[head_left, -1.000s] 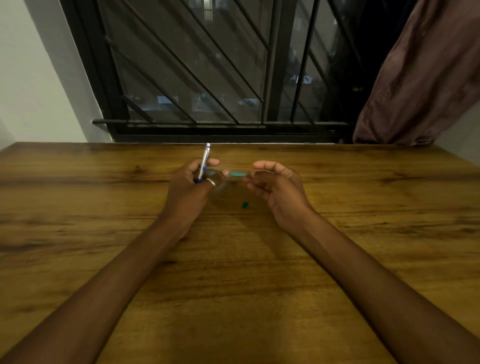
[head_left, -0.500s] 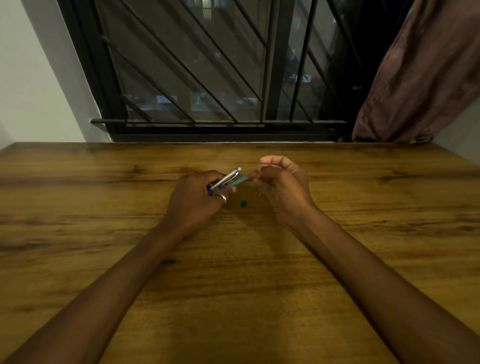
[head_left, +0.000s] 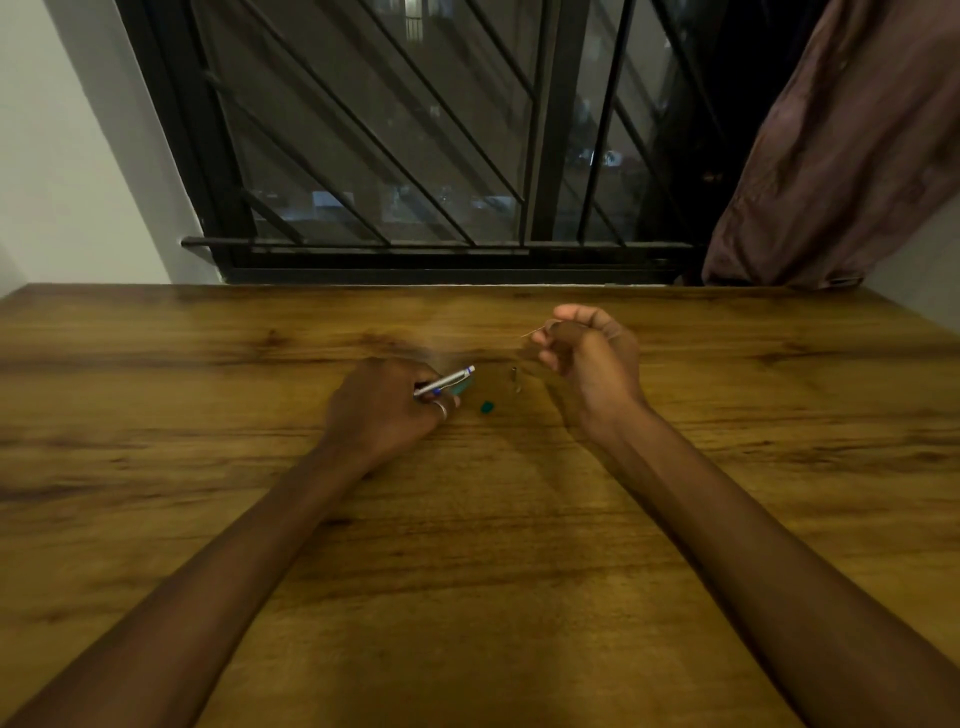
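Observation:
My left hand (head_left: 387, 410) rests on the wooden table (head_left: 467, 545) and grips a silver-and-blue pen (head_left: 447, 382) together with a teal pen barrel (head_left: 461, 387) that peeks out under it. My right hand (head_left: 587, 348) is raised to the right, fingers curled, pinching a thin refill (head_left: 532, 332) whose tip sticks out to the left. Between the hands lie a small teal cap (head_left: 487, 408) and a small metal piece (head_left: 514, 376), both on the table and untouched.
A barred black window (head_left: 415, 156) stands behind the table's far edge. A brownish curtain (head_left: 841, 156) hangs at the back right. A white wall (head_left: 67, 156) is at the left.
My right hand has pulled away to the right and up, drawing the thin refill out of the teal barrel. My left hand has stayed low on the table with the pen.

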